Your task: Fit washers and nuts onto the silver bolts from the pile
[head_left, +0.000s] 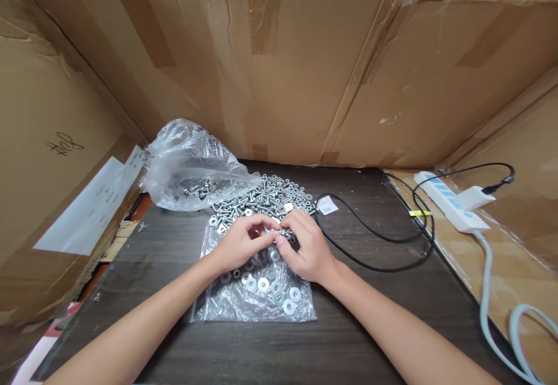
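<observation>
The fingers (261, 229) of both hands are brought together over the middle of the counter (174, 338), tips meeting around a small metal part (279, 235), likely a bolt with a washer; it is too small to be told apart clearly. The left hand (239, 244) is curled, thumb and forefinger pinched on the part; the right hand (305, 248) is likewise closed on it from the other side. Both hands are held just above a flat clear bag (244, 306), on which loose washers (279, 292) are scattered, just below the right hand.

Directly behind the hands a pile of bolts (265, 196) and washers is spread on the dark wood. To its left a crumpled plastic bag (187, 164) is lying, with more bolts seen inside. A black cable (375, 234) is looped on the counter to the right of the hands, near but apart from them, with a small white tag (326, 205) beside it. Further right, off the counter's edge, a white power strip (449, 202) with a charger plugged in is resting on cardboard. Cardboard walls (305, 71) are closed around the back and both sides, and white paper sheets (87, 210) are stuck on the left wall
</observation>
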A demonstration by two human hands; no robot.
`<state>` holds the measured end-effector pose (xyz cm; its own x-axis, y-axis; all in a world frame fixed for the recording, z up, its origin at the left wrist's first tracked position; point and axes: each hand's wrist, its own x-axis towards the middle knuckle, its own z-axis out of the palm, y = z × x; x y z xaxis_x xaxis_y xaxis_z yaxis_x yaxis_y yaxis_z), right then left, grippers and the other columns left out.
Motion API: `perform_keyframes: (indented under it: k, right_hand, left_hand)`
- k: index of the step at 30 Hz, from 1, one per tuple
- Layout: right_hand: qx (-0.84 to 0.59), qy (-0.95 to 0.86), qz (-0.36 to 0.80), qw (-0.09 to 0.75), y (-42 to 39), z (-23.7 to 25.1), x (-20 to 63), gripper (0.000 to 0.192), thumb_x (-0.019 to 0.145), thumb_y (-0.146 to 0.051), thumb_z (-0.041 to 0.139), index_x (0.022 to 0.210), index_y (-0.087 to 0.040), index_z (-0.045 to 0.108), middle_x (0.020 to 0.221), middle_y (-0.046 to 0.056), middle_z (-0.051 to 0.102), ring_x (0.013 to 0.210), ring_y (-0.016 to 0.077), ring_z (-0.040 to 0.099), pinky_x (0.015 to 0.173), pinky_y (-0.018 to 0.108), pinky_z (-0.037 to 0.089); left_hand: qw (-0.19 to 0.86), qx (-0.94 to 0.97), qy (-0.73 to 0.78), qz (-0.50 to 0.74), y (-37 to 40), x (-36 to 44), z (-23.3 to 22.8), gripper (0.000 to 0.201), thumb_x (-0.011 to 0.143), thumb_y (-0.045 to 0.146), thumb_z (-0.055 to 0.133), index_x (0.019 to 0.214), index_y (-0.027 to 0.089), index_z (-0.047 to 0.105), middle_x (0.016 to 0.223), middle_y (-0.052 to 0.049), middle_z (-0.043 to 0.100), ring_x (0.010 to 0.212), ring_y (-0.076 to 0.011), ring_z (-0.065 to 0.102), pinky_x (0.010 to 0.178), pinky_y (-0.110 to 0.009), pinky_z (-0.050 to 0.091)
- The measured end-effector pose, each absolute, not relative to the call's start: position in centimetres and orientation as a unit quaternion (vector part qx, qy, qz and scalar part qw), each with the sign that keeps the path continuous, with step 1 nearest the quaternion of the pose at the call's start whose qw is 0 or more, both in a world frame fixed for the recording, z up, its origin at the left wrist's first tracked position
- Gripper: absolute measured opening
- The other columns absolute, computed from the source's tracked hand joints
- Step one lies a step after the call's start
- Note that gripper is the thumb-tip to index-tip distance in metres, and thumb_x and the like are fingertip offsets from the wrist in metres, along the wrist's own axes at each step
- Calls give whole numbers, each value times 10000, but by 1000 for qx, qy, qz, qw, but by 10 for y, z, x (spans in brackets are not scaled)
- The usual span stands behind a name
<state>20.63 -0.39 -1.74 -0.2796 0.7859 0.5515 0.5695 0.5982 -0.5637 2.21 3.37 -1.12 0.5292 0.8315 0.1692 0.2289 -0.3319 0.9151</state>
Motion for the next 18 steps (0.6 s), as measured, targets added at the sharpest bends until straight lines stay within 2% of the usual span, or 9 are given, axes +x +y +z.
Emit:
perform_keyframes:
  k: [3, 7, 9, 14, 18]
  right_hand:
    - [-436, -791, 125, 410, -2, -20, 207, 109, 911, -254, 491, 836, -194, 543, 793, 51, 562, 763, 203, 490, 717, 354, 367]
    - [-456, -786, 126, 398, -1, -25, 208, 274, 971, -209, 382, 715, -198, 481, 694, 23, 500, 701, 179, 452, 688, 344, 325]
    - [-455, -783, 134, 402, -1, -25, 208, 294, 984, -215, 366, 707, -199, 463, 690, 19, 498, 701, 176, 456, 694, 345, 323]
    - [-416, -789, 145, 428, -3, -20, 209, 94, 908, -281, 511, 880, -194, 529, 824, 44, 582, 787, 201, 520, 745, 362, 377]
    - [-421, -789, 137, 425, -1, -21, 208, 81, 907, -265, 512, 891, -192, 544, 814, 45, 585, 772, 198, 523, 730, 357, 388]
  left_hand:
    - [438, 760, 352, 325, 34, 22, -12, 150, 871, 298, 646, 910, 163, 700, 738, -6, 665, 557, -88, 514, 510, -196, 420]
    - [359, 814, 312, 334, 30, 23, -14, 101, 867, 251, 663, 897, 163, 703, 724, -2, 648, 580, -93, 541, 569, -211, 459]
    - [324, 829, 289, 353, 27, 24, -15, 80, 869, 221, 653, 896, 161, 699, 728, -4, 644, 593, -95, 552, 598, -221, 473]
    - [372, 773, 334, 390, 28, 24, -15, 106, 869, 246, 656, 904, 159, 704, 768, -19, 685, 567, -86, 555, 542, -198, 467]
    - [398, 769, 340, 368, 31, 23, -13, 124, 882, 257, 641, 926, 160, 704, 752, -14, 686, 568, -87, 562, 529, -189, 472]
